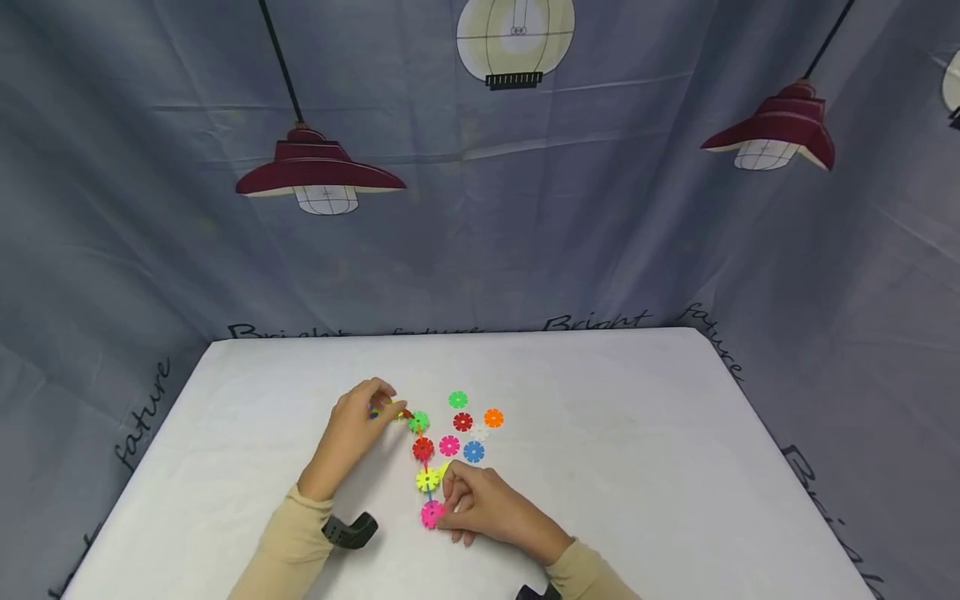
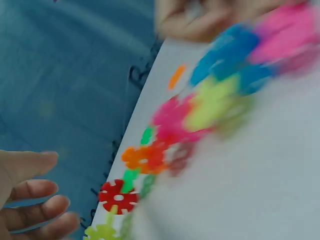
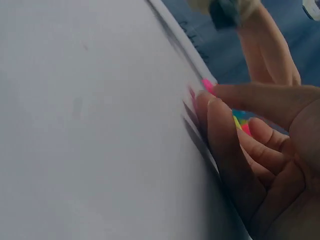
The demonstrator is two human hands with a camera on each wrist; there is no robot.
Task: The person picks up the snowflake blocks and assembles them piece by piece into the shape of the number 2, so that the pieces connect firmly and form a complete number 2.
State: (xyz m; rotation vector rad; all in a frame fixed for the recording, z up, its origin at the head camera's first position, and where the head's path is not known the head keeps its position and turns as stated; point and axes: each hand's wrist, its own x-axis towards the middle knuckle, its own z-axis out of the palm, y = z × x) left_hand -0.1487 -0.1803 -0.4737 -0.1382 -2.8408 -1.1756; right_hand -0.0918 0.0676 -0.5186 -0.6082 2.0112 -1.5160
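Well in from the table's [image 1: 637, 458] far edge, the disc chain [image 1: 423, 448] looked light, stiff, best held by rims, the right hand [image 1: 487, 504] pinching its pink end disc [image 1: 431, 515], the left hand's [image 1: 352, 429] fingers spread.

2 grips [image 1: 358, 423] [image 1: 489, 505], 1 chain [image 1: 423, 448], 6+ loose pcs [image 1: 493, 414], 1 tbl [image 1: 637, 458]

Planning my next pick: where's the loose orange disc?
In the head view, the orange disc lies right of the loose red disc, just above and right of the white disc.
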